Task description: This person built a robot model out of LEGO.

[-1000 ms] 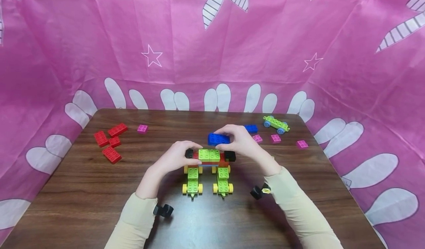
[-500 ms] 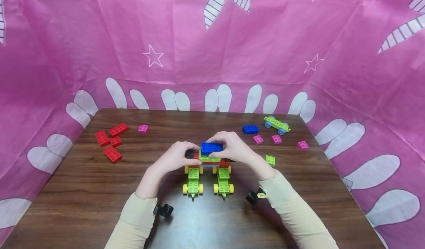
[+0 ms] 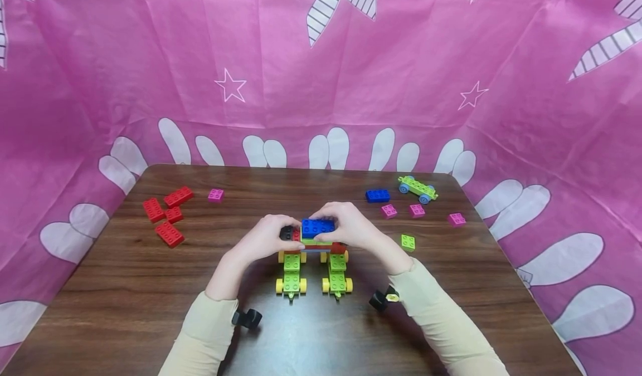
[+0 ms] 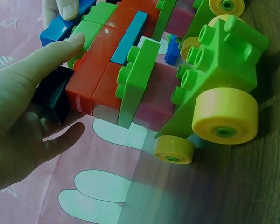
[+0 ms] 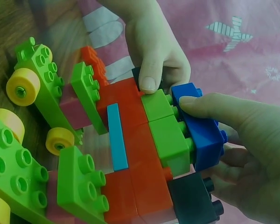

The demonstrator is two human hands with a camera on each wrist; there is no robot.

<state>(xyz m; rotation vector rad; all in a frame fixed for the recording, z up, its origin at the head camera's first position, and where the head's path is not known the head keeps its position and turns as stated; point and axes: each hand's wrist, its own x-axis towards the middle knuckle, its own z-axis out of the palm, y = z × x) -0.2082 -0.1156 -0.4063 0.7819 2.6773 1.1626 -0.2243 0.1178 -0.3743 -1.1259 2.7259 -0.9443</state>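
A brick-built toy stands mid-table on two green wheeled bases (image 3: 291,282) with yellow wheels. Pink bricks and thin green bricks link each base to a red beam (image 5: 137,105), which has a light blue piece (image 5: 117,135) beneath it. Atop the beam sit two green bricks (image 5: 168,140) side by side, with a black brick (image 5: 193,198) at each end. My right hand (image 3: 353,226) pinches a blue brick (image 5: 200,133), studs up, right over the green bricks. At the toy's left end, my left hand (image 3: 264,238) steadies it, its thumb against the green brick's face.
Several red bricks (image 3: 169,234) and a pink brick (image 3: 215,195) lie at the back left. To the back right are a second blue brick (image 3: 378,195), more pink bricks (image 3: 417,210), a small green brick (image 3: 408,242) and a green wheeled base (image 3: 417,188) with blue wheels.
My right hand has brought the blue brick left and down onto the top of the green bricks. The small green brick on the table has come into view. My left hand stays put.
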